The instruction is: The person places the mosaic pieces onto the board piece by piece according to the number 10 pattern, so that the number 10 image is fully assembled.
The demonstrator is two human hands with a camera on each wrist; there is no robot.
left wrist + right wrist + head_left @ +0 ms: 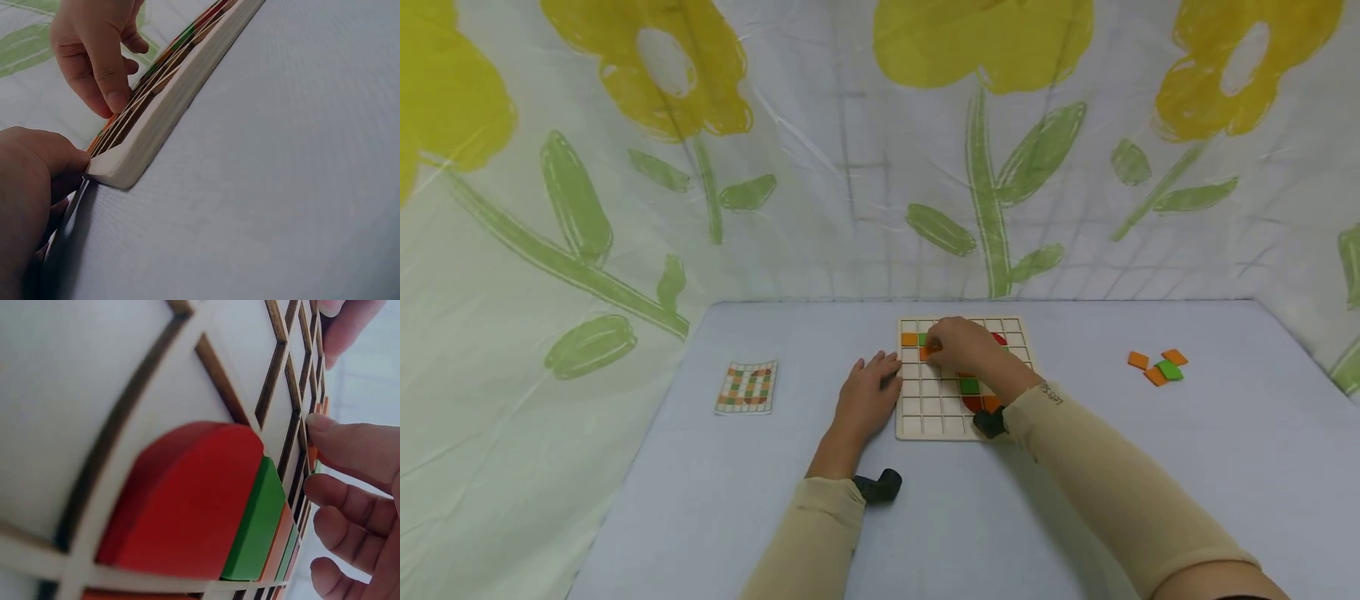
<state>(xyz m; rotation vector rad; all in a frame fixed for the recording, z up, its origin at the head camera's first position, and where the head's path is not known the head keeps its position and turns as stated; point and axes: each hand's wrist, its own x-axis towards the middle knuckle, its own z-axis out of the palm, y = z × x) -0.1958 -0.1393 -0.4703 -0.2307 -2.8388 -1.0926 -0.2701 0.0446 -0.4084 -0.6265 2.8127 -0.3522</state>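
A pale wooden grid board (931,427) lies on the table with orange, green and red pieces in some cells. Over its upper left part, my right hand (964,345) has thumb and fingertips at an orange tile (924,354), which it appears to pinch. That tile is partly covered by the fingers. Just above it sit another orange tile (909,339) and a green tile (922,339). My left hand (868,398) rests at the board's left edge, its fingers relaxed and touching the rim. A rounded red piece (187,506) and a green tile (255,525) stand out in the right wrist view.
To the left lies a small card (747,387) printed with a coloured grid pattern. Several loose tiles lie to the right, among them an orange tile (1138,360) and a green tile (1168,370). Behind the table hangs a flowered cloth (790,208).
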